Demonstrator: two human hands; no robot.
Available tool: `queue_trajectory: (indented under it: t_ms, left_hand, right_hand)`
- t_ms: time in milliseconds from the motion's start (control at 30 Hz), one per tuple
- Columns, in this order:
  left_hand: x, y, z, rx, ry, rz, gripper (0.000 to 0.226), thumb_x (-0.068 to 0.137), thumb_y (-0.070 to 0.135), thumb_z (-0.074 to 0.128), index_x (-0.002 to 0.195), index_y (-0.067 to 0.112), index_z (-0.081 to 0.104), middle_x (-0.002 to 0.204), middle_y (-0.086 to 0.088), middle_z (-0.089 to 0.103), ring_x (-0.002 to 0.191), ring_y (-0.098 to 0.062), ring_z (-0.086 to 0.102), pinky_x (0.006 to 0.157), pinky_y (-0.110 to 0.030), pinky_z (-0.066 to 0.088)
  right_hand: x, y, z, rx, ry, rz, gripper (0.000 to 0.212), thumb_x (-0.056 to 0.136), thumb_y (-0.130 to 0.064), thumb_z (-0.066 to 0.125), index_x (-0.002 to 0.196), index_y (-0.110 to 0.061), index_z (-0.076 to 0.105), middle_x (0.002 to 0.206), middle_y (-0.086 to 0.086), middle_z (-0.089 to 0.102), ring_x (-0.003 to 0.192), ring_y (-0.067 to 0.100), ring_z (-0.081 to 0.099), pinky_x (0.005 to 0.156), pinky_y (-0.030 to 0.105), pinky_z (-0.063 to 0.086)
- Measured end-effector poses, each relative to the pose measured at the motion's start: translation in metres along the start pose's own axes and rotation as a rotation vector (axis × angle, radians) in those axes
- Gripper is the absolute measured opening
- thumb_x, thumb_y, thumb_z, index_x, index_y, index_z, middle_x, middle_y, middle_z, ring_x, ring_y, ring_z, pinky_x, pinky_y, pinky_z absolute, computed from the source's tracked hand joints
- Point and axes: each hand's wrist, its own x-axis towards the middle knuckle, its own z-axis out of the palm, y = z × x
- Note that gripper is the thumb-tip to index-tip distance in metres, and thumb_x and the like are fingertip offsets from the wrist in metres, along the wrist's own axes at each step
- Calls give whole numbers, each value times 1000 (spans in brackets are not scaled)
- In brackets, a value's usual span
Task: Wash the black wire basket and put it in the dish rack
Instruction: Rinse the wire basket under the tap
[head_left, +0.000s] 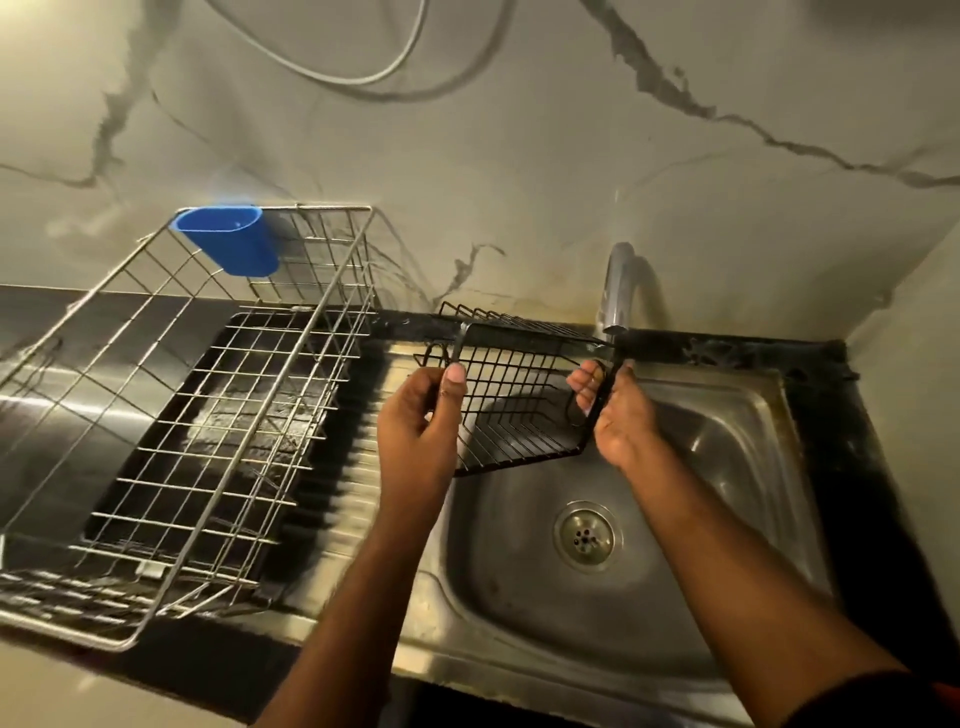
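Nearest the camera, two bare forearms are seen reaching over the front edge of the steel sink (727, 467). The drain (585, 537) lies open in the bowl below the hands, and no standing water can be made out.

Above the bowl, the black wire basket (519, 395) is held in the air, tilted, between both hands. The left hand (415, 421) is curled round the basket's left rim, with the thumb pressed against the frame. The right hand (615, 410) is wrapped round the right rim, its fingers (584, 384) hooked through the wires. Both sets of fingers are thus clamped on the basket.

To the left, the dish rack (208, 389) stands on the draining surface, with a blue cup holder (234, 239) hung on its far rim. Behind the basket, the tap (618, 291) arches from the wall; whether water is running cannot be told.

Several risks are judged likely. Thin wet wire offers a poor grip, so the basket could slip and drop into the bowl. Its far corner sits just beside the spout and might be knocked against it. Water could be sprayed off the wires onto the wall. When carried left, a wire could be snagged on the rack's rim or the blue holder dislodged.
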Motion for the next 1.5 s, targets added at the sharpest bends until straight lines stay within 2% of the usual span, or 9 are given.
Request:
queue_trajectory:
  t_ms: [233, 367, 600, 800, 867, 967, 1067, 1233, 1500]
  left_hand:
    - [-4, 1, -16, 180, 80, -22, 34, 103, 32, 57, 83, 6, 63, 75, -21, 59, 63, -15, 47, 58, -21, 40]
    - [-7, -4, -21, 288, 85, -70, 25, 103, 28, 56, 90, 10, 67, 75, -8, 67, 61, -7, 52, 55, -13, 38]
    - [-5, -37, -11, 328, -121, -392, 21, 96, 23, 50, 90, 9, 65, 86, -12, 71, 85, -37, 69, 73, -45, 57]
    - [-5, -16, 5, 160, -152, -294, 20, 104, 9, 49, 92, 12, 64, 80, -2, 66, 73, -13, 65, 67, -17, 54]
    - [-6, -17, 12, 128, -208, -299, 20, 104, 10, 51, 90, 15, 64, 84, -4, 69, 77, -15, 67, 78, -28, 59]
    - [-18, -27, 17, 119, -296, -402, 23, 104, 17, 53, 87, 14, 67, 78, -5, 69, 74, -23, 69, 77, -45, 62]
    - [-26, -33, 18, 73, -289, -474, 24, 105, 21, 53, 92, 8, 68, 72, -6, 67, 69, -25, 71, 57, -34, 54]
    - [-27, -23, 23, 56, -350, -380, 21, 105, 21, 54, 98, 9, 69, 77, -4, 69, 75, -22, 70, 84, -46, 62]
    - [-31, -26, 22, 119, -238, -291, 25, 105, 26, 53, 91, 16, 70, 72, 1, 69, 70, -18, 66, 82, -47, 59]
  right_hand:
    - [-5, -12, -2, -121, -15, -91, 56, 106, -49, 24, 100, -15, 69, 89, 2, 71, 83, 12, 66, 79, 27, 43]
    - [-21, -18, -14, -189, 1, -170, 55, 105, -49, 27, 104, -16, 70, 92, 1, 71, 89, 12, 66, 87, 29, 43]
    - [-76, -27, -43, -563, 151, -354, 40, 105, -45, 36, 106, -19, 66, 93, -3, 70, 89, 10, 67, 78, 26, 48]
    - [-120, -61, -67, -790, 287, -663, 27, 106, -36, 44, 108, -20, 66, 87, 0, 70, 80, 9, 67, 71, 23, 52]
    - [-120, -57, -80, -904, 395, -720, 33, 105, -41, 38, 104, -23, 64, 83, 2, 68, 73, 14, 65, 69, 34, 53]
    - [-119, -47, -104, -1082, 483, -565, 39, 101, -52, 31, 100, -28, 62, 85, 1, 66, 77, 23, 65, 74, 47, 57]
    - [-131, -39, -112, -1086, 514, -527, 43, 100, -56, 29, 95, -29, 62, 79, 1, 64, 70, 22, 64, 69, 46, 58]
    - [-143, -41, -109, -973, 541, -597, 40, 107, -39, 31, 111, -14, 63, 99, 5, 66, 90, 21, 63, 82, 36, 49]
    - [-149, -37, -103, -988, 545, -553, 43, 105, -45, 29, 106, -20, 63, 93, 2, 64, 83, 17, 60, 67, 31, 43]
